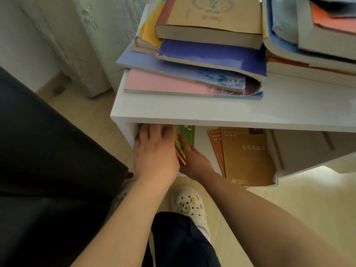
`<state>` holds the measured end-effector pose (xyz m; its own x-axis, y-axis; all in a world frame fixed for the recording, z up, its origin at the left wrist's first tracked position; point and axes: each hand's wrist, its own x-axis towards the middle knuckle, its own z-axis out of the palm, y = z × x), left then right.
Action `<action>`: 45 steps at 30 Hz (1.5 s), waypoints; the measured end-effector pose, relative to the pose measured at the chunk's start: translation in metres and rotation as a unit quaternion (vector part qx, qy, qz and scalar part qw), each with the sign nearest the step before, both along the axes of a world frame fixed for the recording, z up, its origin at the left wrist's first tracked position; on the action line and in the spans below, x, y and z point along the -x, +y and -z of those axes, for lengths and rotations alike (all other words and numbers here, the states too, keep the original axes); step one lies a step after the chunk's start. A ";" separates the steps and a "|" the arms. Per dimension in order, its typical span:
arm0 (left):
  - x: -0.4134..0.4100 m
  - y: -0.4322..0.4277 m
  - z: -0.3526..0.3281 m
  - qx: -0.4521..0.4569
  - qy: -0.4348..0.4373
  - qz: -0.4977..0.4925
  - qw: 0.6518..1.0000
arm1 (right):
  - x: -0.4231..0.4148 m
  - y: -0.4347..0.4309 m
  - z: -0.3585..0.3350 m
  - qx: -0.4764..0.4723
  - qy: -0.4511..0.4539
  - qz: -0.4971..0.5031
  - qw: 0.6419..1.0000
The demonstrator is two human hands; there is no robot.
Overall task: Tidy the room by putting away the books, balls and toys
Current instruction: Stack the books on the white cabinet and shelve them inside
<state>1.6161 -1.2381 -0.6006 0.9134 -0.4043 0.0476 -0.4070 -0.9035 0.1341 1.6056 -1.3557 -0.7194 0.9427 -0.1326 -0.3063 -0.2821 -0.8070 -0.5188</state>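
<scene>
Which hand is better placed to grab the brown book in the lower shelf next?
Likely right hand: it sits between the green booklets and brown book; the left hand is on the booklets' far side.

The white surface [289,110] carried two piles of books. In the left pile a pink book [163,83] lay directly on it with the others stacked above. The right pile [312,54] sat just beside it. On the lower shelf [204,147] beneath, a tan book [246,157] lay flat, partly covering an orange book [216,145]. A few thin booklets [185,137] stood on edge near the left wall.
</scene>
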 end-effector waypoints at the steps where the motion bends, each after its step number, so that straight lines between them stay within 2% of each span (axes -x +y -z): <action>1: 0.000 0.000 0.000 0.002 -0.002 0.001 1.000 | -0.002 0.002 0.002 -0.013 -0.002 0.014 1.000; 9: -0.002 0.002 0.000 0.017 0.012 0.008 1.000 | -0.003 0.003 -0.008 -0.091 -0.007 0.074 0.993; 14: 0.003 0.003 0.001 0.022 0.017 0.006 1.000 | -0.006 0.011 -0.026 -0.161 -0.057 0.092 0.981; 16: 0.009 0.003 0.000 0.009 0.022 -0.001 1.000 | -0.004 0.016 -0.032 -0.138 -0.062 0.092 0.984; 20: 0.017 0.003 -0.001 -0.008 0.025 0.005 1.000 | -0.011 0.028 -0.031 -0.025 -0.047 0.049 0.997; 25: 0.011 0.006 -0.004 -0.003 0.022 0.010 1.000 | -0.014 0.028 -0.027 -0.017 -0.056 0.051 0.997; 31: 0.011 0.003 -0.005 -0.033 0.040 0.022 0.998 | -0.005 0.009 -0.024 0.049 -0.032 0.034 0.998; 37: 0.007 0.000 -0.004 -0.042 0.034 0.010 0.998 | -0.001 0.009 -0.019 0.049 -0.051 0.034 0.997; 42: 0.004 0.002 -0.001 -0.018 0.031 0.007 0.999 | 0.001 0.010 -0.019 -0.037 -0.066 0.070 0.995; 45: 0.004 0.004 0.000 0.001 0.046 0.012 0.999 | 0.002 0.012 -0.025 -0.042 -0.045 0.069 0.996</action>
